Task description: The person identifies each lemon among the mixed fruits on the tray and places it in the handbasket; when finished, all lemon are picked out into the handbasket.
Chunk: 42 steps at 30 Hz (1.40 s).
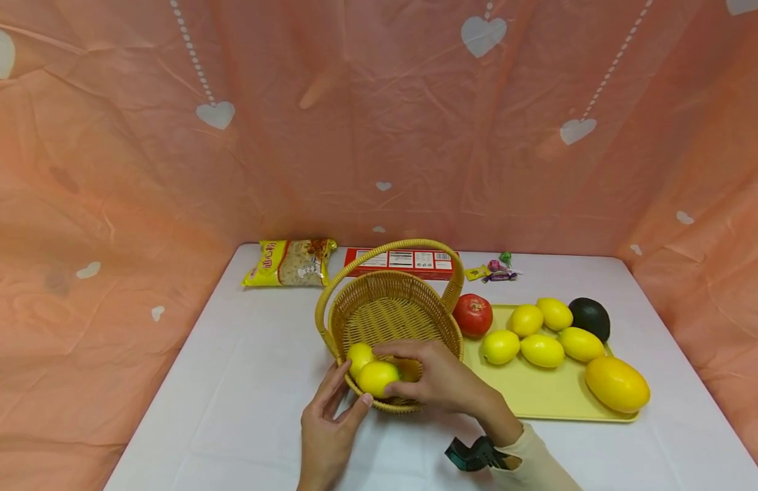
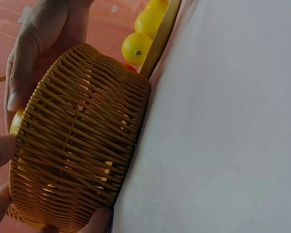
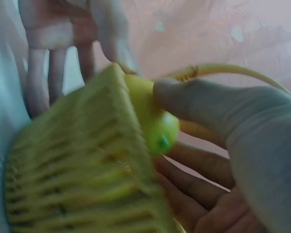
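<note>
The basket (image 1: 394,317) stands mid-surface (image 1: 243,382), handle raised, with at least two lemons at its near left side: a near lemon (image 1: 377,379) and a far lemon (image 1: 359,357). The right hand (image 1: 440,376) reaches in, thumb and fingers curved round the near lemon; the left hand (image 1: 329,424) is loosely spread, empty, touching the rim and outer wall. On the right, the tray (image 1: 550,402) carries five lemons (image 1: 542,350), an avocado (image 1: 590,319) and a mango (image 1: 617,384) (the pomegranate (image 1: 473,315) sits between basket and tray). A bag (image 1: 293,262) lies far left.
</note>
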### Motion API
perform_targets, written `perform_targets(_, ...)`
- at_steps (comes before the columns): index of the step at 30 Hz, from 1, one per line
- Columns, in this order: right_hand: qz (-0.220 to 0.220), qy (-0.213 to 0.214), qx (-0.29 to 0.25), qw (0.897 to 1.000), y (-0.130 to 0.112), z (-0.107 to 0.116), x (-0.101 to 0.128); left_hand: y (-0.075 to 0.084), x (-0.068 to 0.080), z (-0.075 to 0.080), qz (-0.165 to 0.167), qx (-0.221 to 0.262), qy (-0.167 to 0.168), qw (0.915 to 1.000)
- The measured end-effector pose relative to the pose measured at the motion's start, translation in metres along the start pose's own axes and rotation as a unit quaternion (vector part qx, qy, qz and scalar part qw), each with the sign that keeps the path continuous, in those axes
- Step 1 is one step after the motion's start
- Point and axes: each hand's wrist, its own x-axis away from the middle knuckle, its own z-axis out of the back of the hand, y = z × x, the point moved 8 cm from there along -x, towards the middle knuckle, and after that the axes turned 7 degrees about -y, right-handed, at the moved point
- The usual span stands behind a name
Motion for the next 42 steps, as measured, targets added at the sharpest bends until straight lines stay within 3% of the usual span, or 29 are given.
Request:
perform_targets(4,0.000,0.018,-0.014,1.000,0.007,0.015,0.005,-0.001,0.000,0.001,0.000,-0.001,0.002,1.0000)
perform_targets(9,-0.013,0.035,-0.072,0.997,0.027,0.041,0.020,-0.001,-0.001,0.001,0.004,0.000,0.003,1.0000)
perform_targets(19,0.014,0.075,-0.179,0.981,0.080,0.103,0.075,-0.001,0.000,0.000,0.010,-0.001,0.005,0.9999)
perform_targets(23,-0.003,0.082,-0.201,0.976,0.098,0.115,0.094,-0.001,-0.001,0.001,0.011,-0.002,0.006,0.9999)
perform_targets(30,-0.114,0.083,-0.172,0.975,0.127,0.122,0.114,-0.001,-0.001,0.000,0.010,0.000,0.007,0.9999)
perform_targets(35,-0.198,0.045,-0.120,0.972,0.140,0.120,0.120,-0.001,-0.001,0.001,0.007,-0.005,0.008,0.9999)
perform_targets(39,-0.233,0.007,-0.068,0.970,0.142,0.117,0.121,-0.001,-0.001,0.001,0.003,-0.007,0.009,0.9999)
perform_targets(42,-0.232,-0.017,-0.042,0.972,0.138,0.113,0.119,-0.002,-0.001,0.001,0.001,-0.003,0.008,1.0000)
